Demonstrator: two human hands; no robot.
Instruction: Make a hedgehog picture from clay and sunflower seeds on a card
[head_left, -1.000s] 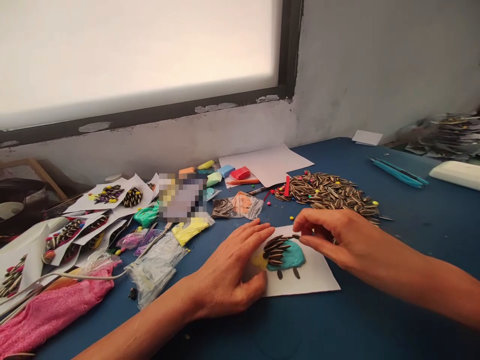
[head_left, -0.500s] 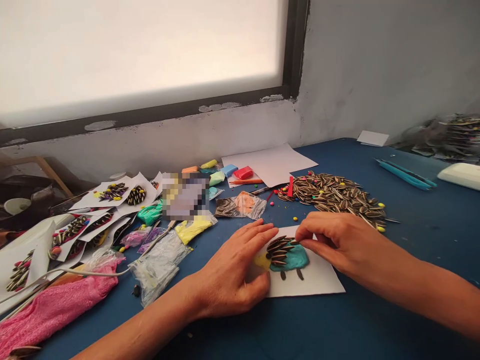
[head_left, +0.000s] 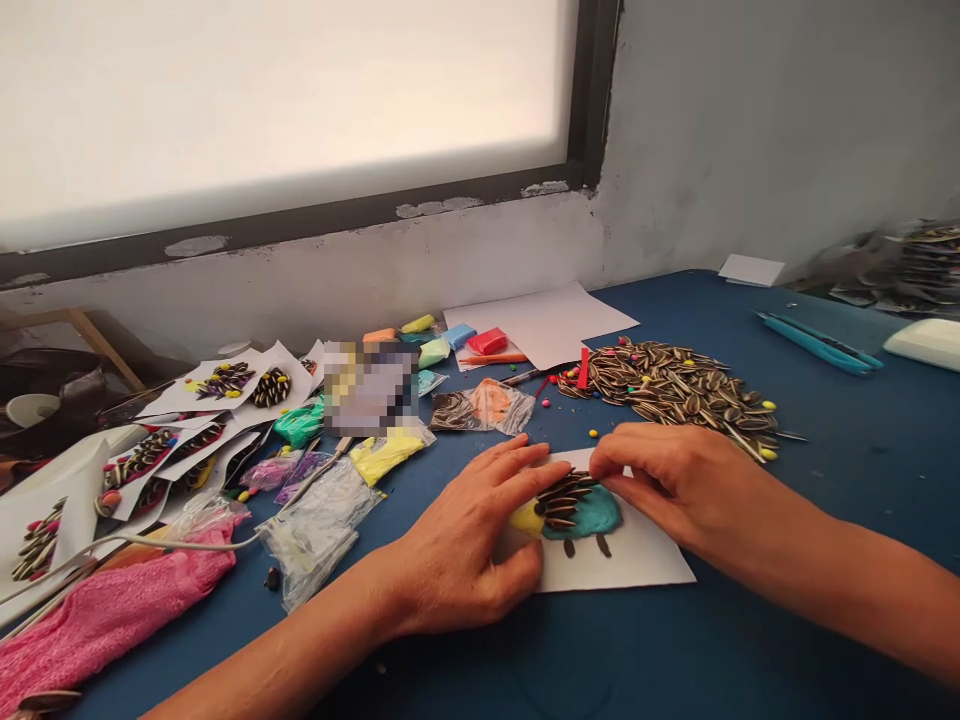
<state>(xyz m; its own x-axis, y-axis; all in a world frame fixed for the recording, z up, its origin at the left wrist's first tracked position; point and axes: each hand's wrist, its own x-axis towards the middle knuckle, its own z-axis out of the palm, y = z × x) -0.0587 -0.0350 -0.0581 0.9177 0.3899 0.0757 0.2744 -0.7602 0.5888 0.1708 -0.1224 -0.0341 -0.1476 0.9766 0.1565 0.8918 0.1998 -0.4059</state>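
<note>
A white paper card [head_left: 637,560] lies on the table before me, bearing a flattened patch of teal clay [head_left: 596,512] with a yellow clay end [head_left: 527,517]. Striped sunflower seeds [head_left: 559,507] overlap in rows on the clay's left part, and two dark seeds lie below it like legs. My left hand [head_left: 472,545] rests on the card's left side, fingers stretched out, index fingertip by the seed rows. At the clay's upper edge, my right hand [head_left: 667,480] pinches what looks like a sunflower seed, mostly hidden by the fingertips.
Behind my right hand spreads a heap of sunflower seeds [head_left: 682,390] with small coloured balls. Blue tweezers [head_left: 817,343] lie farther right. Clay packets [head_left: 386,455], finished seed cards [head_left: 270,388], a cable and a pink cloth [head_left: 127,620] crowd the left. A large white sheet [head_left: 555,325] lies behind.
My left index fingertip has shifted slightly right, over the upper seed rows. The right hand keeps its pinch at the clay's upper edge. The view has shifted slightly.
</note>
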